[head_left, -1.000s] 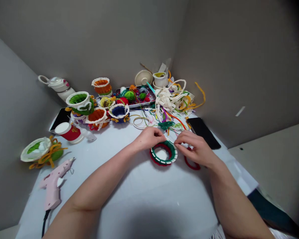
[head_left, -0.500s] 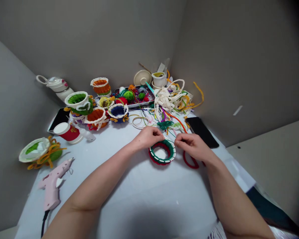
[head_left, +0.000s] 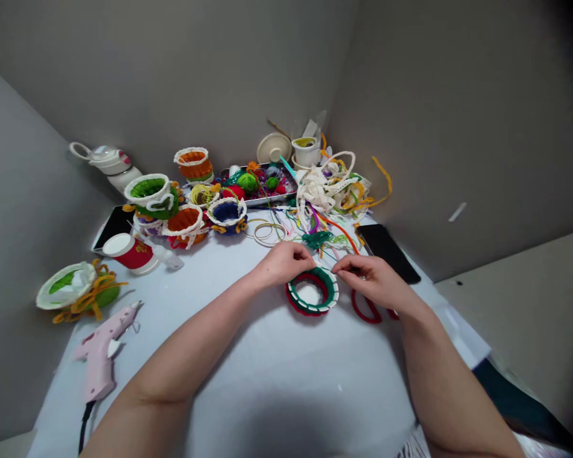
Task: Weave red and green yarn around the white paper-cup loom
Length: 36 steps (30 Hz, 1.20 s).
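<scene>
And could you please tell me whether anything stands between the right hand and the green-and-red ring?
Nothing visible does: the right hand is close by the green-and-red ring, though contact is unclear. The red loop lies to the ring's right, outside that gap.

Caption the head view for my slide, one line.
Left hand at the far edge of a green, white and red ring, right hand close beside it, pink glue gun to the left.
</scene>
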Motion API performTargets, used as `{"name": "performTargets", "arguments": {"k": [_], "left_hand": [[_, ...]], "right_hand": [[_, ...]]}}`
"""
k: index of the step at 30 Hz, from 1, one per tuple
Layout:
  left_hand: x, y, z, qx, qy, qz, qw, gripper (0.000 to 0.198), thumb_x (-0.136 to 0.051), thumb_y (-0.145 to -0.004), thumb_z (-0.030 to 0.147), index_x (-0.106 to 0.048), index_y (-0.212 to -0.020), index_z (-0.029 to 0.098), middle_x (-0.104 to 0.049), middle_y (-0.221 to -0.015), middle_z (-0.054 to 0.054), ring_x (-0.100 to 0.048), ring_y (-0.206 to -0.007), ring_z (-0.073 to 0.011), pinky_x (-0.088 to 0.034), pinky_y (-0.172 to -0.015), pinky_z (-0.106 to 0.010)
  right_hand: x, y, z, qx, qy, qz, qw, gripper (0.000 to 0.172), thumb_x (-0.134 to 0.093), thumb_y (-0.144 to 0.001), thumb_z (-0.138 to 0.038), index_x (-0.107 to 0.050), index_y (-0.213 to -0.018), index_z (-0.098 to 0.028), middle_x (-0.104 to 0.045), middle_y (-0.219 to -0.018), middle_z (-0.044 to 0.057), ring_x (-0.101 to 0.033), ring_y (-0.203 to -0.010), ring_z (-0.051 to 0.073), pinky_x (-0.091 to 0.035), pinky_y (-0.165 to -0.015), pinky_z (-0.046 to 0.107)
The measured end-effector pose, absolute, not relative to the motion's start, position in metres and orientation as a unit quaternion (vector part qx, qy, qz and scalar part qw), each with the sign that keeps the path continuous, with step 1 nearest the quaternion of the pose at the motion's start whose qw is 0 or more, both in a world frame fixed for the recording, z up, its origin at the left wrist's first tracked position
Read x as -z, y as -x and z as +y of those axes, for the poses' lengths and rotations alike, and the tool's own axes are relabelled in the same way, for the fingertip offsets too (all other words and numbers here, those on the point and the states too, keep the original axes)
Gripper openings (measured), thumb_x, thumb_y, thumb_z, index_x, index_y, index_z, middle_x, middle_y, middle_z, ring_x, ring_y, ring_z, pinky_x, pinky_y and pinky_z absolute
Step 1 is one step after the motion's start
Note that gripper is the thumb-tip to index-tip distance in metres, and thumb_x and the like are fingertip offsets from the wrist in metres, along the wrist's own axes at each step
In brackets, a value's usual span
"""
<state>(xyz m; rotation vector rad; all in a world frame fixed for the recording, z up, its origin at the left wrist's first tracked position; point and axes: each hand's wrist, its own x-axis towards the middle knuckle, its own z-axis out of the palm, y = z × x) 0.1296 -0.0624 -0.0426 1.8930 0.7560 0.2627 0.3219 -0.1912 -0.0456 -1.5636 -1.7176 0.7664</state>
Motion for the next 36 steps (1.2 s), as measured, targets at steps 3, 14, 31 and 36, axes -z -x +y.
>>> {"name": "performTargets", "arguments": {"k": [3, 14, 31, 36], "left_hand": [[0.042, -0.13, -0.063, -0.11, -0.787, 0.318, 0.517, 0.022, -0.062, -0.072, 0.034, -0.069, -0.074, 0.013, -0.066, -0.072, -0.002, -0.055, -0.065, -0.0106, -0.042, -0.06, -0.021], [0.028, -0.125, -0.063, -0.042, -0.805, 0.299, 0.511, 0.019, -0.057, -0.072, 0.03, -0.067, -0.075, 0.013, -0.064, -0.07, -0.001, -0.053, -0.062, -0.0101, -0.04, -0.056, -0.021], [0.041, -0.13, -0.065, -0.105, -0.802, 0.309, 0.5, 0.023, -0.063, -0.073, 0.035, -0.071, -0.074, 0.013, -0.068, -0.071, -0.002, -0.056, -0.064, -0.0109, -0.041, -0.059, -0.021], [0.043, -0.13, -0.064, -0.112, -0.803, 0.322, 0.488, 0.023, -0.062, -0.073, 0.035, -0.07, -0.073, 0.014, -0.067, -0.07, -0.002, -0.056, -0.064, -0.0109, -0.04, -0.057, -0.021]], "right_hand": [[0.042, -0.322, -0.192, -0.272, 0.591, -0.679, 0.339, 0.015, -0.053, -0.087, -0.025, -0.068, -0.089, -0.019, -0.068, -0.081, 0.003, -0.059, -0.073, 0.015, -0.045, -0.066, 0.024], [0.046, -0.315, -0.186, -0.271, 0.582, -0.701, 0.311, 0.017, -0.052, -0.089, -0.025, -0.068, -0.09, -0.019, -0.067, -0.083, 0.004, -0.06, -0.075, 0.015, -0.046, -0.067, 0.024], [0.046, -0.318, -0.186, -0.248, 0.573, -0.708, 0.33, 0.018, -0.053, -0.092, -0.028, -0.068, -0.091, -0.019, -0.067, -0.084, 0.005, -0.06, -0.077, 0.016, -0.047, -0.07, 0.027], [0.042, -0.319, -0.188, -0.205, 0.558, -0.723, 0.353, 0.013, -0.054, -0.091, -0.025, -0.066, -0.09, -0.019, -0.064, -0.082, 0.005, -0.059, -0.076, 0.017, -0.046, -0.07, 0.029]]}}
